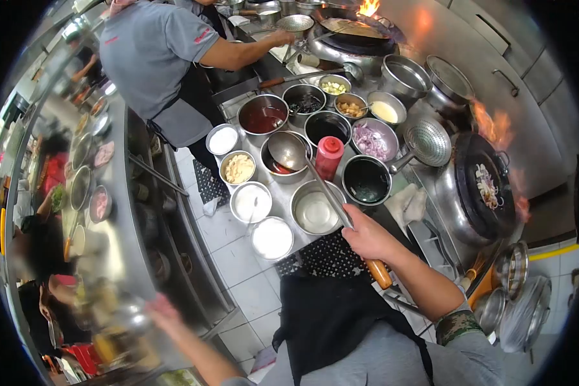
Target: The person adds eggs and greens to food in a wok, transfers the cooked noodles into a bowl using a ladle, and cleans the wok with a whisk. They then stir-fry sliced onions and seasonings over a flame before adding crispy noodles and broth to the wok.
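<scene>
Right hand closed, gripping ladle handle

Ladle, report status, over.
Right hand gripping ladle. Left hand blurred, out to the side, grip unclear. Red bottle upright, close beside ladle's shaft.

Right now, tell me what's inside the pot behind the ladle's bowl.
Something red shows in the pot along its near side. The ladle, gripped in the right hand, covers the middle, so whatever lies there is hidden.
</scene>
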Demonstrator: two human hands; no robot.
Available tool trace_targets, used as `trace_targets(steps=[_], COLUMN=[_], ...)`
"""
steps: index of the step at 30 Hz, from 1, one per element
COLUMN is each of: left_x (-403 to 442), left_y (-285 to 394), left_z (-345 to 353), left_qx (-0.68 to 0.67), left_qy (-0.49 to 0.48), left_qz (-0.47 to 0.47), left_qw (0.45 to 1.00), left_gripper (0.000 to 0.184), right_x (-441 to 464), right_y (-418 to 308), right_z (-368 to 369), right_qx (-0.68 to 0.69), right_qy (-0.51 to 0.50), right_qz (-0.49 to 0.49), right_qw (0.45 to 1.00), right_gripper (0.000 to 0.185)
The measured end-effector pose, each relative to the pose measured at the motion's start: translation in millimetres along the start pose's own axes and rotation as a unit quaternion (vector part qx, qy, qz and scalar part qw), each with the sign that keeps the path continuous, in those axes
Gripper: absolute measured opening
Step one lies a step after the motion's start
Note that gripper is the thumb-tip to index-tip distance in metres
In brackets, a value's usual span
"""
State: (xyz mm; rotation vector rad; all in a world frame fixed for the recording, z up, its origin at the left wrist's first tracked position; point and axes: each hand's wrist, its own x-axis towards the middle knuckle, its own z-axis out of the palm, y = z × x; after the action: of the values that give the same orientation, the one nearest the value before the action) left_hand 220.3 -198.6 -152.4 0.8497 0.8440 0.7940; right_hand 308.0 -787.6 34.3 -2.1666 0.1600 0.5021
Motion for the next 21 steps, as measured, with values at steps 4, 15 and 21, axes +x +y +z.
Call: trace_targets(steps=[4, 15, 21], left_x=[-17.4, -44.2, -276.1], left_y=[2.2, -15.4, 10.6], left_z=[31.6, 107.7, 255.6], left_qx=[-0.003, 0.102, 0.249], left_qy=[-0.019, -0.212, -0.304], left_qz=[-0.029, -0.004, 0.054], left_qw=[0.999, 0.972, 0.918], left_gripper=[0.074, 0.055, 0.046], right_x=[8.7, -40.6, -133.7], right_y=[3.4, 50.0, 93.7], right_z=[-7.4, -35.2, -94.7], right_qx=[0.013, 0.684, 0.762], right_qy=[-0.016, -0.159, -0.110], right_qz=[-0.008, 0.013, -0.129], right_qw=[1.000, 0.711, 0.625], right_gripper=[0.050, 0.056, 0.063])
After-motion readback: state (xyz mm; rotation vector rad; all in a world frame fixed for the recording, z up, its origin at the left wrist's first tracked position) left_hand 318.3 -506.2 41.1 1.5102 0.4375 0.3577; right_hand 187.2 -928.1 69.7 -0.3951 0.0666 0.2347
